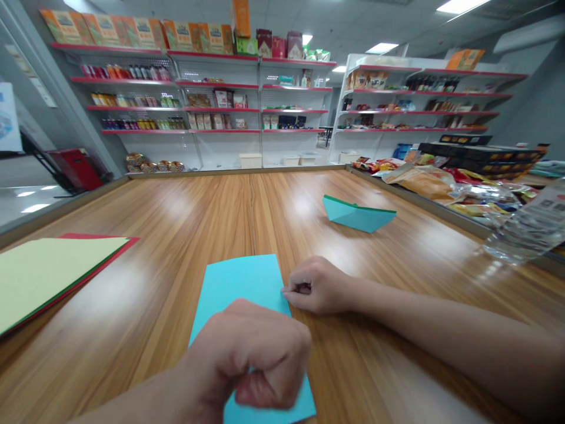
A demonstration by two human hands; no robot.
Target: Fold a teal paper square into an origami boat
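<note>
A sheet of light blue paper [241, 277] lies lengthwise on the wooden table in front of me and looks folded in half. My right hand [320, 287] pinches its right edge between thumb and forefinger. Over the nearer part of the sheet is my left hand [260, 353], fingers curled in and closed, hiding some of the paper beneath; what its fingers hold, if anything, is hidden. Farther back on the right stands a folded paper boat [359, 217], blue with a green rim.
Cream, green and red paper sheets [57, 265] are stacked at the left. On the right, a clear plastic bottle [529, 227] stands near packaged snacks [424, 182] and black boxes [481, 158]. Stocked shelves [216, 85] line the far wall beyond the wooden table [198, 206].
</note>
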